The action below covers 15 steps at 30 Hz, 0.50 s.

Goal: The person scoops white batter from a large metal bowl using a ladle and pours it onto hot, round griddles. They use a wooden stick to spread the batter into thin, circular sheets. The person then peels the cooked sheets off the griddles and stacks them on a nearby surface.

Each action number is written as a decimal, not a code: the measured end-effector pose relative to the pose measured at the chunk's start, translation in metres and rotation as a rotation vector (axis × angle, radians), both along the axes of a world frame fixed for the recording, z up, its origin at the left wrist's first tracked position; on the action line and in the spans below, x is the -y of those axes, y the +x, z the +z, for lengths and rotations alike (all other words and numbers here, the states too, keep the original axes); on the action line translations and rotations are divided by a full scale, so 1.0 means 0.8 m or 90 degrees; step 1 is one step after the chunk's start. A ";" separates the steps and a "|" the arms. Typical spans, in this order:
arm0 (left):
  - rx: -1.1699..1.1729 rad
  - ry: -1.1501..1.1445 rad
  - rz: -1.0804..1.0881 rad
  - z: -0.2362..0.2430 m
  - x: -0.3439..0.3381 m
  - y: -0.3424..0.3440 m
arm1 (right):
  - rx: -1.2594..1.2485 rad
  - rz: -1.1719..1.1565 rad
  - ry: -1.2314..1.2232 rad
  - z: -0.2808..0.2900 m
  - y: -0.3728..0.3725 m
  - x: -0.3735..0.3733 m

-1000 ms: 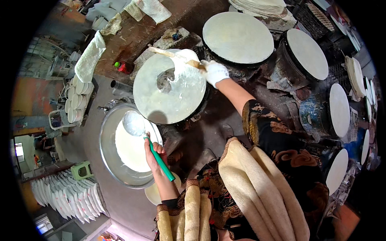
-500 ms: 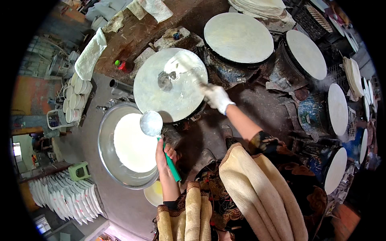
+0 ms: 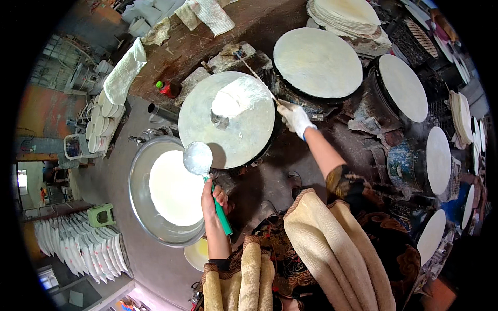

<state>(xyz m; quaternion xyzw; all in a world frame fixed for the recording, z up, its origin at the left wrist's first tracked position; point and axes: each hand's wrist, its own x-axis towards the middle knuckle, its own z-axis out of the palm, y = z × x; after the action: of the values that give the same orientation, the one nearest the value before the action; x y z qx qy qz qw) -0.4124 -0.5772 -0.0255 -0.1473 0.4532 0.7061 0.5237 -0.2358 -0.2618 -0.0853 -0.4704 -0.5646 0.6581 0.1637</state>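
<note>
In my bare left hand is a ladle with a green handle. Its round metal bowl hangs over the rim side of a large steel basin of white batter. My right hand, in a white glove, is closed around a thin, stick-like spreader at the right side of a round griddle. The spreader's far end reaches the griddle's back edge. A thick white patch of batter lies on the griddle's upper part, beside a dark wet-looking spot.
A second griddle stands to the right, with several more curving round that side. Stacked flatbreads lie at the back. A red bottle with a green cap stands behind my griddle. A pale yellow bowl sits below the basin.
My right hand has moved right with the spreader, off the griddle's surface to beside its edge. The batter patch looks wider and whiter. My left hand keeps the ladle over the basin.
</note>
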 end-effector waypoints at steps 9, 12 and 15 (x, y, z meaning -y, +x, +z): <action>0.015 -0.050 -0.022 -0.030 0.002 -0.045 | 0.117 0.339 0.317 -0.019 -0.035 0.012; -0.070 -0.080 -0.034 -0.031 -0.014 -0.052 | 0.113 0.392 0.111 0.024 -0.023 0.023; -0.150 -0.084 -0.027 -0.044 -0.033 -0.067 | 0.119 0.368 -0.070 0.073 0.002 0.031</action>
<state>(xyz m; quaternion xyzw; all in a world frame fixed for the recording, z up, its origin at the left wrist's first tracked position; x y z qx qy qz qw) -0.4661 -0.5507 -0.0610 -0.0882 0.5599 0.6761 0.4708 -0.2344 -0.2865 -0.0266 -0.3569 -0.6515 0.6606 -0.1089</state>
